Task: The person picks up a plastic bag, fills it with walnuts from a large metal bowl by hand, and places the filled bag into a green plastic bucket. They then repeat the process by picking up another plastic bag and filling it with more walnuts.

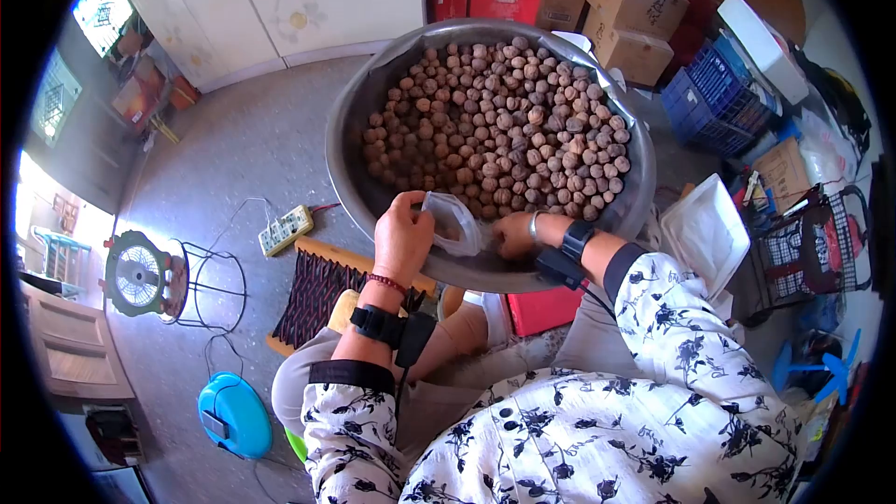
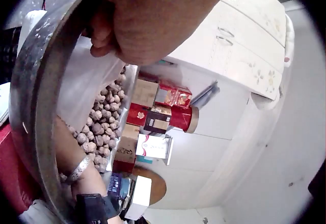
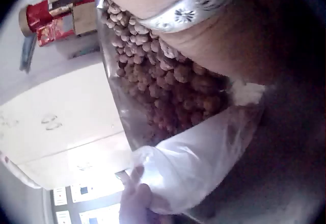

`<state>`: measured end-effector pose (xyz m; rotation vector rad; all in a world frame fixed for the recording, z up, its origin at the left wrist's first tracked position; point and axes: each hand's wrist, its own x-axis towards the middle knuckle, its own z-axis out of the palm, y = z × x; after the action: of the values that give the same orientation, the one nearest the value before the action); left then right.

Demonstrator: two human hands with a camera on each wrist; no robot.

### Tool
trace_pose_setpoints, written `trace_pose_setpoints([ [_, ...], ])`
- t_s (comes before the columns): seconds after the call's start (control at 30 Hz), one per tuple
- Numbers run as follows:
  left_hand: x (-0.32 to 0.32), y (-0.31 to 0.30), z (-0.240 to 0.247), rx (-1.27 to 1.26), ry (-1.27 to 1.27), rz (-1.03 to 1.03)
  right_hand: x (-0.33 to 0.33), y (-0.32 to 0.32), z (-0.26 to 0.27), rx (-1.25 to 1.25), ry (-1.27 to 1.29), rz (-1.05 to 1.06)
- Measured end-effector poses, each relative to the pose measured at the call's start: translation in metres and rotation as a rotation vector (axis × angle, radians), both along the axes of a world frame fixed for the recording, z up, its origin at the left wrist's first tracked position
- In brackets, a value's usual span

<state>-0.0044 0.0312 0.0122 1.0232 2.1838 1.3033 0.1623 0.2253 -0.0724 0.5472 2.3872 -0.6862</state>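
Observation:
A large metal basin [image 1: 342, 154] holds a heap of walnuts [image 1: 504, 131]. My left hand [image 1: 403, 238] pinches the rim of a clear plastic bag [image 1: 455, 227] at the basin's near edge. On the bag's other side, my right hand [image 1: 515, 235] has its fingers curled at the bag's edge, inside the basin. The bag [image 3: 191, 163] is stretched between both hands in the right wrist view, its mouth facing the walnuts [image 3: 168, 81]. In the left wrist view the bag [image 2: 84, 81] hides the right hand's fingers.
Stacked cartons [image 1: 639, 14] and a blue crate [image 1: 714, 98] stand beyond the basin. A white tray [image 1: 709, 233] lies to its right. On the left are a power strip [image 1: 286, 231], a fan [image 1: 140, 273], a woven stool [image 1: 322, 289] and a blue lidded object [image 1: 233, 415].

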Motion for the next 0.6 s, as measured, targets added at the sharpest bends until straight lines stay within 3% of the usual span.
trace_pose_setpoints([
  [0.03, 0.000, 0.000, -0.001, -0.003, 0.009, -0.004, 0.000, 0.004, 0.000, -0.003, 0.009, -0.004],
  [0.1, 0.002, 0.000, -0.003, 0.023, -0.025, 0.012, -0.004, 0.013, 0.007, -0.033, 0.556, -0.144],
  [0.17, 0.005, 0.001, -0.005, 0.034, -0.030, 0.005, -0.010, 0.013, 0.017, -0.340, 0.778, -0.418],
  [0.23, 0.007, 0.002, -0.001, -0.005, -0.041, 0.005, -0.015, 0.005, 0.036, -0.526, 0.969, -0.544],
  [0.43, 0.009, 0.003, -0.003, -0.028, 0.004, 0.010, -0.008, -0.024, 0.102, -0.457, 1.211, -0.499],
  [0.5, 0.007, 0.003, -0.004, -0.023, 0.025, -0.004, -0.007, -0.032, 0.108, -0.418, 1.207, -0.466],
  [0.57, 0.006, 0.002, -0.005, -0.010, -0.021, -0.012, -0.009, -0.036, 0.099, -0.435, 1.213, -0.200],
  [0.6, 0.005, 0.002, -0.004, 0.005, -0.071, -0.014, -0.006, -0.039, 0.099, -0.495, 1.051, -0.258],
])
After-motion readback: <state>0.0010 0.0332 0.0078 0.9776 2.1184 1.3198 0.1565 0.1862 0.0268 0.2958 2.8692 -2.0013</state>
